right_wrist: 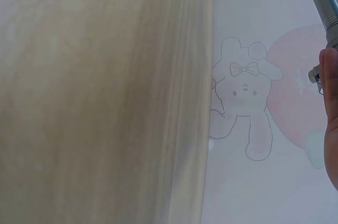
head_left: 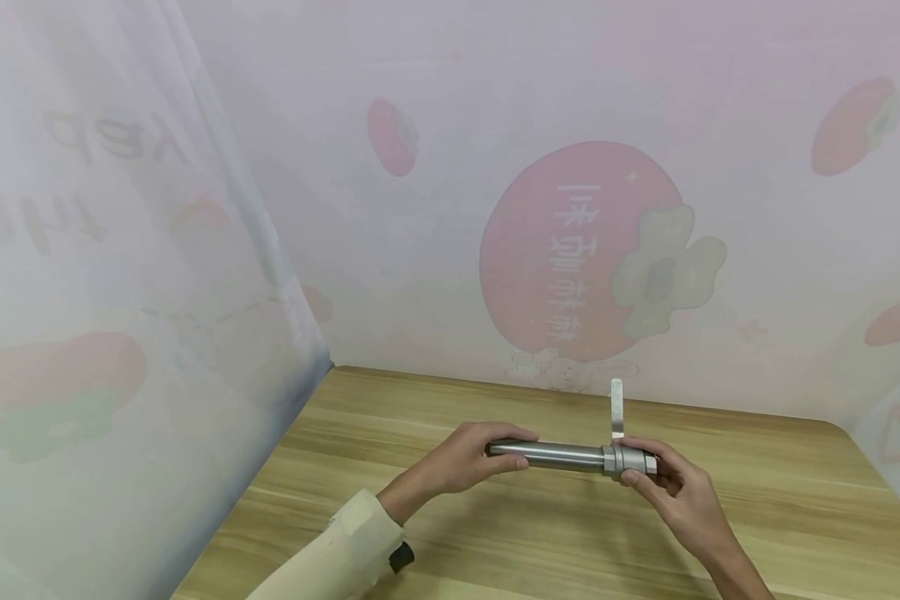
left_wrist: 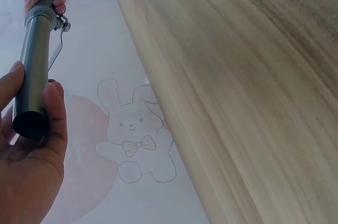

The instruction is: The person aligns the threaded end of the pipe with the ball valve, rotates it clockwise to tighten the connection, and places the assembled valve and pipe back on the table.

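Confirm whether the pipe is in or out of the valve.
In, apparently: in the head view the pipe meets the valve with no visible gap; depth, I cannot tell.

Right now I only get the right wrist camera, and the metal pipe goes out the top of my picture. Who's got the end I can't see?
Observer: The person's left hand grips the metal pipe at that end.
Operator: Cool! Does anything stick out that I'm missing?
Observer: Yes, in the head view a flat lever handle rises toward the top of the picture from the ball valve.
Operator: And what does the end you talked about look like?
Observer: The left wrist view shows a dark round end; I can't tell whether it's hollow or capped.
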A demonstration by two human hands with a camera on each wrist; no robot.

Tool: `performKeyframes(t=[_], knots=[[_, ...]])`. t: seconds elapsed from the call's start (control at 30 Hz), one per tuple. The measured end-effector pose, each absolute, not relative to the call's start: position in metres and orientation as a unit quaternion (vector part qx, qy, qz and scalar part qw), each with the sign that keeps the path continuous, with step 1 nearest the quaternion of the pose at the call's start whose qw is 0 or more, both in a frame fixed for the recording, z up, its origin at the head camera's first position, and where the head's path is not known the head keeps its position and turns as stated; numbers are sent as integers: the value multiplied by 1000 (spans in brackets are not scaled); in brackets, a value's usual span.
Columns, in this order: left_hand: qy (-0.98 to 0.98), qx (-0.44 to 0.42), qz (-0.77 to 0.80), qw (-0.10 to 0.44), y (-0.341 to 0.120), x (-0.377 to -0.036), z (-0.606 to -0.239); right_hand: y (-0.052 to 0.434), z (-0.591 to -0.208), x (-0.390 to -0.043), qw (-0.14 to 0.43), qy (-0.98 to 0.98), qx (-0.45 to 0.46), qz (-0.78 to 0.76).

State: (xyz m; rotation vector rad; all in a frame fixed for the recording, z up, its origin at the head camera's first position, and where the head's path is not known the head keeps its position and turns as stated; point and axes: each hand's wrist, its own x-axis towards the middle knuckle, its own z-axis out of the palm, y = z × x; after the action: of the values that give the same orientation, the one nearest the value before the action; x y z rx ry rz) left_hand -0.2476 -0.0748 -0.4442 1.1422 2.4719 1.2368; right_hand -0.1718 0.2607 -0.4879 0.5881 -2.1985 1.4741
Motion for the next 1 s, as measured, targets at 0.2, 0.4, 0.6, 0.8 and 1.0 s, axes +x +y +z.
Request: performKeyframes(t=[0.2, 0.4, 0.6, 0.8, 1.0], knots=[[821, 378, 423, 69, -74, -247, -446, 261, -488, -172, 214, -791, 213, 532], [815, 378, 433, 68, -74, -246, -448, 261, -488, -171, 213, -790, 214, 534], [808, 390, 439, 57, -74, -246, -450, 261, -488, -171, 214, -791, 214, 532], [807, 392, 438, 46, -74, -247, -451, 261, -488, -172, 212, -794, 206, 532], [811, 389, 435, 33, -74, -246, -451, 261, -487, -172, 208, -793, 210, 533]])
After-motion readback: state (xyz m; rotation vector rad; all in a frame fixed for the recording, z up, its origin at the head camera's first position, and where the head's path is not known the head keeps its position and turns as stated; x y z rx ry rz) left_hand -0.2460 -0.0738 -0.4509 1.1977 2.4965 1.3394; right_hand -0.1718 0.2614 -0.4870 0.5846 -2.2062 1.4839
